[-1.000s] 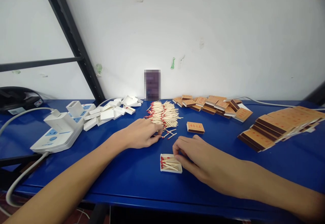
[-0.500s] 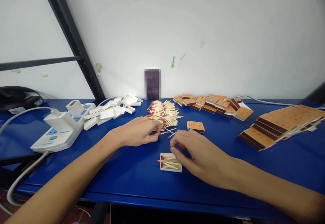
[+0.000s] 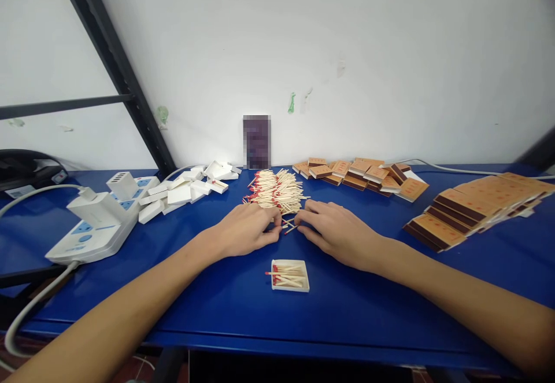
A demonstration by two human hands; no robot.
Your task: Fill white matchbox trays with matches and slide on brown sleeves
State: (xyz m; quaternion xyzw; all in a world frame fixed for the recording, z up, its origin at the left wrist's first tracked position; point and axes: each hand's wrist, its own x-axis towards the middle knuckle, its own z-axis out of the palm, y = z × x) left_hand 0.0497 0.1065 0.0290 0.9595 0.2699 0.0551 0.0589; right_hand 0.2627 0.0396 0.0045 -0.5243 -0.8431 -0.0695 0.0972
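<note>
A pile of red-tipped matches (image 3: 277, 191) lies at the middle of the blue table (image 3: 225, 290). My left hand (image 3: 245, 229) rests at the pile's near edge with fingers curled and pinched on loose matches. My right hand (image 3: 333, 229) is beside it, its fingertips pinching at matches at the same edge. Nearer to me sits a small white tray (image 3: 290, 275) partly filled with matches, one of them sticking out over its left side. Neither hand touches the tray.
Empty white trays (image 3: 186, 189) lie heaped at the back left, next to a white power strip (image 3: 97, 221) with chargers and a cable. Orange matchbox sleeves (image 3: 364, 176) are piled at the back; more flat ones (image 3: 477, 206) are stacked at right.
My right hand has left the white tray and moved forward to the edge of the match pile, covering the single orange box. My left hand stayed at the pile.
</note>
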